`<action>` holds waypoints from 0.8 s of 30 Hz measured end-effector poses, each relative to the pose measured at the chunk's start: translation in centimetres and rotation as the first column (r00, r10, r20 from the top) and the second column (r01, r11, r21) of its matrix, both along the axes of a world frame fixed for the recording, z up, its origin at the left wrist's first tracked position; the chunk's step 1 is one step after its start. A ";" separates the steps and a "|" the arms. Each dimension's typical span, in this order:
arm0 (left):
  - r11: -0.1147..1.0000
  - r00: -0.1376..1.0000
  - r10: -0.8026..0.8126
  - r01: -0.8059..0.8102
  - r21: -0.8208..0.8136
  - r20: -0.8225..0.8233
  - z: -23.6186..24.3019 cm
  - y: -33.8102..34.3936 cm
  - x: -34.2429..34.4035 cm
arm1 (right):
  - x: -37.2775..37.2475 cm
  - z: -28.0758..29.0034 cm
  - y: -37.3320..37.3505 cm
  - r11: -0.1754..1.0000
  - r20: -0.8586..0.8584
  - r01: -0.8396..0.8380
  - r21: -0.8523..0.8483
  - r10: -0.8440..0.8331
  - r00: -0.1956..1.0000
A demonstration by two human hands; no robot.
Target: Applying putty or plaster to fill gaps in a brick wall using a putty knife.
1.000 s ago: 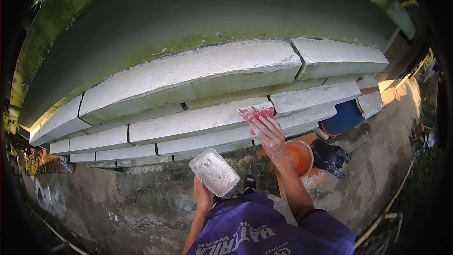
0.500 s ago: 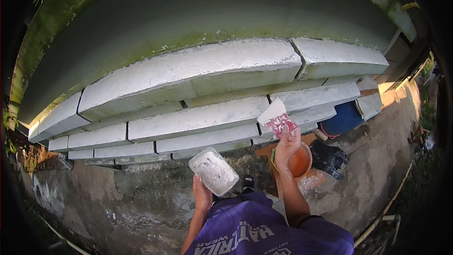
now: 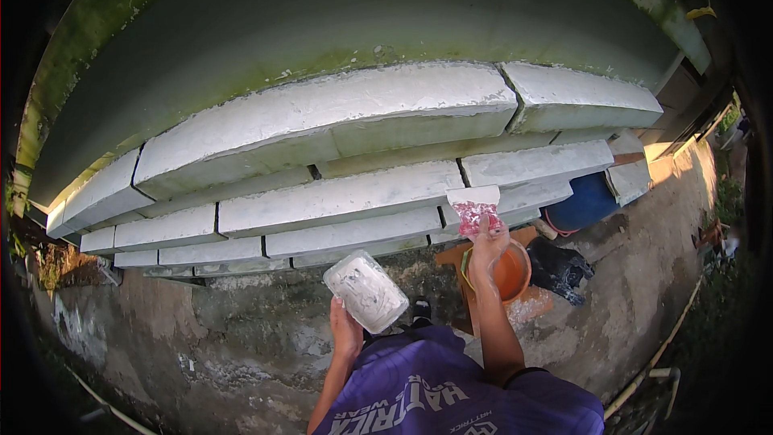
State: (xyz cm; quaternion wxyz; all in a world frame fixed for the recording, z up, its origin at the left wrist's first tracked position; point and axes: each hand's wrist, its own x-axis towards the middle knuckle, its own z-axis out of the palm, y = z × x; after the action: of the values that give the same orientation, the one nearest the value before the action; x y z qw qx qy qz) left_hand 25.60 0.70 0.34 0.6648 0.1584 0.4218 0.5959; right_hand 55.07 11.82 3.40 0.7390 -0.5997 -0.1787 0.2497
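Note:
My left hand (image 3: 346,329) is closed on the near left edge of a shallow rectangular container (image 3: 366,292), whose inside is smeared with white paste. In my right hand (image 3: 488,251) is a red and white putty scraper (image 3: 475,211), its broad pale blade pointing away from me. White paste flecks the scraper's red part. The blade lies in front of the wall's lower white blocks (image 3: 354,197); whether it touches them I cannot tell. Above these runs a row of larger white-coated blocks (image 3: 338,105) with greenish undersides and dark gaps between them.
Beside my right wrist an orange bucket (image 3: 515,274) stands on an orange-brown board (image 3: 452,270). A black plastic bag (image 3: 561,267) and a blue tub (image 3: 586,203) sit to its right. A pale pipe (image 3: 656,354) runs along the right side of the stained concrete ground (image 3: 258,346).
The scraper has turned in my right hand, so its blade now faces straight away from me instead of slanting left. The container in my left hand has hardly moved.

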 end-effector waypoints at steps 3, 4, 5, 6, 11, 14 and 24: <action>1.000 1.000 0.001 -0.001 -0.007 0.002 -0.5 -0.3 -0.4 | 0.0 1.1 -1.8 0.998 0.135 -0.005 0.063 -0.003 0.991; 1.000 1.000 0.006 -0.006 -0.007 0.004 -0.7 -0.3 -0.4 | 0.4 1.7 -2.2 0.998 0.216 -0.036 0.057 0.023 0.976; 1.000 1.000 0.002 -0.002 0.005 0.003 -0.7 -0.3 -0.4 | 0.1 3.1 -2.7 0.998 0.217 -0.036 0.056 0.023 0.976; 1.000 1.000 -0.002 0.002 0.018 0.000 -0.8 -0.3 -0.4 | -0.4 4.5 -3.0 0.999 0.337 -0.008 0.035 -0.005 0.941; 0.999 1.000 -0.029 0.029 0.024 -0.008 -1.0 -0.4 0.1 | -0.7 4.1 -1.4 0.992 0.745 -0.061 -0.113 0.125 0.655; 0.999 0.999 -0.046 0.046 0.025 -0.014 -0.7 -0.3 0.4 | -1.2 4.8 0.4 0.942 0.974 -0.286 -0.173 0.206 0.090; 0.998 0.999 -0.052 0.052 0.020 -0.011 -1.4 -0.5 -0.2 | -3.1 1.5 2.4 0.924 0.918 -0.054 -0.380 0.369 -0.142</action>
State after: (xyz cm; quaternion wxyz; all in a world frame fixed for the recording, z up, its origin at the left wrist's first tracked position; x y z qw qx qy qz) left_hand 25.40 0.23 -1.04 0.6762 0.1790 0.4149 0.5818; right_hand 51.98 14.24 4.87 0.2408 -0.6216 -0.7320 -0.1408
